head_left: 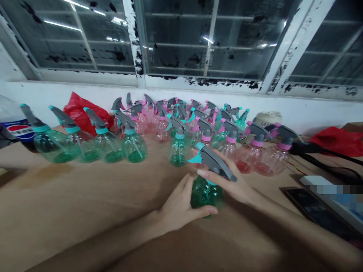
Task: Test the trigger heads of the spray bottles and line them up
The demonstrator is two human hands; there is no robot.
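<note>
Left hand [178,207] round the belly of a green spray bottle [207,194], right hand [232,175] gripping near its neck by the gray top [214,160], bottle over the middle of the bench [99,200], four green bottles [134,149] behind to the left, pink bottles [262,162] behind to the right

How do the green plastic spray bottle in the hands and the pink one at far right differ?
The green plastic spray bottle has a turquoise collar; the pink plastic spray bottle has a pink collar. The left hand and right hand hold the green bottle, while the pink bottle stands on the brown table. Both have mostly gray spray heads.
</note>
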